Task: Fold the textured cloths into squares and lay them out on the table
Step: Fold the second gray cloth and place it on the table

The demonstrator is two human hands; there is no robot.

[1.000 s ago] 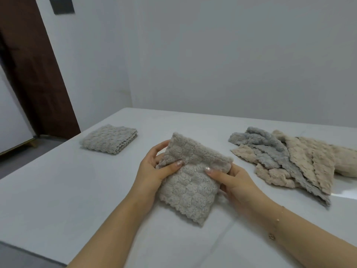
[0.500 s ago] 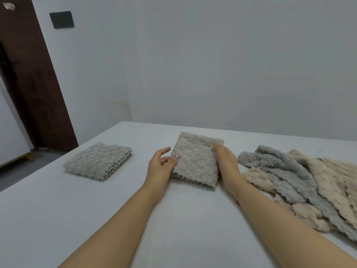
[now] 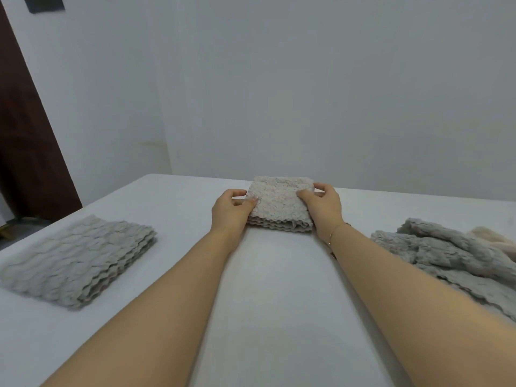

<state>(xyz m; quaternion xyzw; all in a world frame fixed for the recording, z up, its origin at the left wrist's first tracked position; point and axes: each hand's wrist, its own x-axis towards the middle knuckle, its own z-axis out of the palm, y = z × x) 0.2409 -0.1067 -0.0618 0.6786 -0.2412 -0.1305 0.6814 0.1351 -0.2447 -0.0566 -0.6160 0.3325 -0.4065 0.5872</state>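
A pale beige textured cloth (image 3: 279, 202), folded into a thick square, rests on the white table (image 3: 268, 289) near its far edge. My left hand (image 3: 230, 210) grips the square's left side, thumb on top. My right hand (image 3: 324, 205) grips its right side, fingers curled over the far corner. A second folded square, grey (image 3: 81, 261), lies flat at the near left. A loose pile of unfolded grey and beige cloths (image 3: 446, 255) sits at the right, partly cut off by the frame edge.
A white wall rises just behind the table's far edge. A dark brown door (image 3: 25, 141) stands at the left beyond the table. Bare tabletop stretches between my forearms and between the two folded squares.
The beige cloth went from held up in front of me to folded down on the table. Both hands have pushed it farther away toward the far edge, still holding its sides.
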